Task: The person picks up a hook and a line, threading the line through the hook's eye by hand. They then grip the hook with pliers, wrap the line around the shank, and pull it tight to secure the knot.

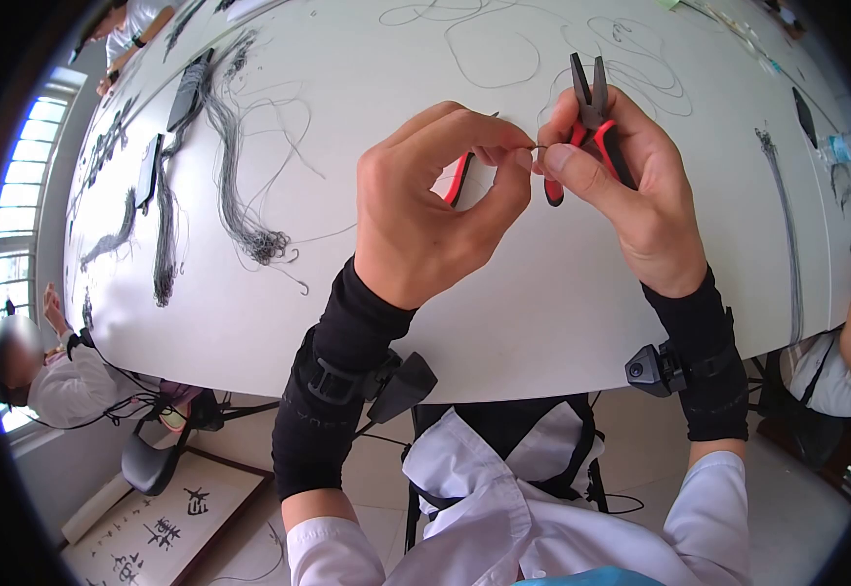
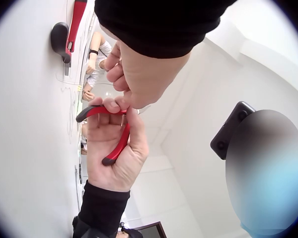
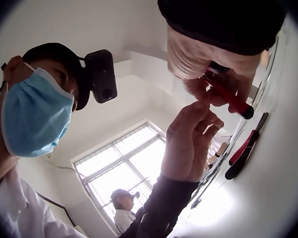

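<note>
In the head view the left hand (image 1: 435, 195) pinches one end of a small thin dark piece (image 1: 539, 146) between thumb and fingertips. Thumb and finger of the right hand (image 1: 640, 195) meet it from the other side. Red-and-black pliers (image 1: 591, 122) lie in the right palm with their jaws pointing away and slightly apart; the left wrist view shows their red handles (image 2: 120, 146) spread. A second red-handled tool (image 1: 459, 180) rests on the table behind the left hand, and the right wrist view shows it whole (image 3: 246, 152). What exactly the fingertips hold is too small to tell.
Bundles of dark line with hooks (image 1: 249, 230) lie on the white table (image 1: 503, 332) at the left, near dark flat holders (image 1: 189, 90). Loose line coils (image 1: 494, 59) spread at the far side. Another long bundle (image 1: 785, 225) and a bottle (image 1: 840, 148) are at the right. Other people sit around.
</note>
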